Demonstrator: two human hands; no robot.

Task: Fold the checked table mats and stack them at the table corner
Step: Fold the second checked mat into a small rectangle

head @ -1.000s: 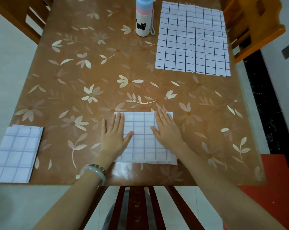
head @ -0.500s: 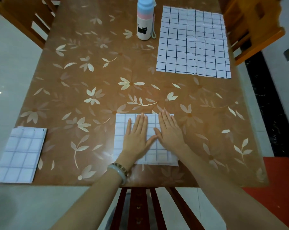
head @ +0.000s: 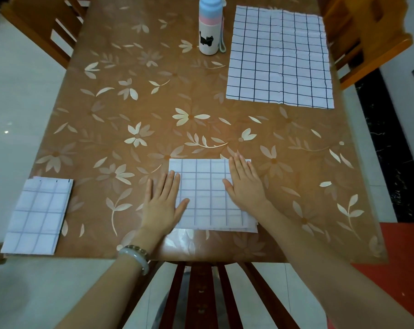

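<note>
A folded white checked mat (head: 206,198) lies near the table's front edge, right in front of me. My left hand (head: 163,203) rests flat with fingers apart across the mat's left edge, half on the table. My right hand (head: 246,186) presses flat on the mat's right side. Another folded checked mat (head: 36,216) lies at the front left corner of the table. An unfolded checked mat (head: 279,58) is spread flat at the far right.
The brown table (head: 130,103) has a floral cover. A blue, pink and white bottle (head: 209,24) with a cat picture stands at the far middle, left of the unfolded mat. Wooden chairs (head: 363,36) stand at the far left, far right and below me.
My left hand slid from the mat's middle back out to its left edge. My right hand stayed on the right side. The mats have not moved.
</note>
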